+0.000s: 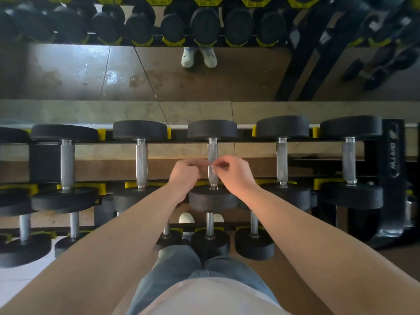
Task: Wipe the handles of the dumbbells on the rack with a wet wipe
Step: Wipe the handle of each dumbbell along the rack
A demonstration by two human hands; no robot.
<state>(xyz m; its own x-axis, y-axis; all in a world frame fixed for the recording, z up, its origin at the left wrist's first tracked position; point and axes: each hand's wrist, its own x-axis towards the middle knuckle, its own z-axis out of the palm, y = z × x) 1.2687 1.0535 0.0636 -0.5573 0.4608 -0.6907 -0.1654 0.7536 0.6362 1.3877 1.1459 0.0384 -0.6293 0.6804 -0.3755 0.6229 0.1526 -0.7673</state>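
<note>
Several black dumbbells with knurled metal handles lie on the top tier of the rack (pixel 391 155). Both my hands meet at the handle (pixel 213 151) of the middle dumbbell (pixel 212 129). My left hand (pixel 184 176) and my right hand (pixel 234 171) each pinch an end of a thin pale wet wipe (pixel 211 165), which stretches across the handle's lower half. The wipe is mostly hidden by my fingers. Neighbouring handles stand to the left (pixel 141 163) and right (pixel 282 160).
A lower tier holds smaller dumbbells (pixel 209 244) just in front of my legs. Yellow saddles (pixel 318 183) cradle the weights. A mirror (pixel 159 73) behind the rack reflects the floor, shoes and more dumbbells. The rack's black upright stands at the right.
</note>
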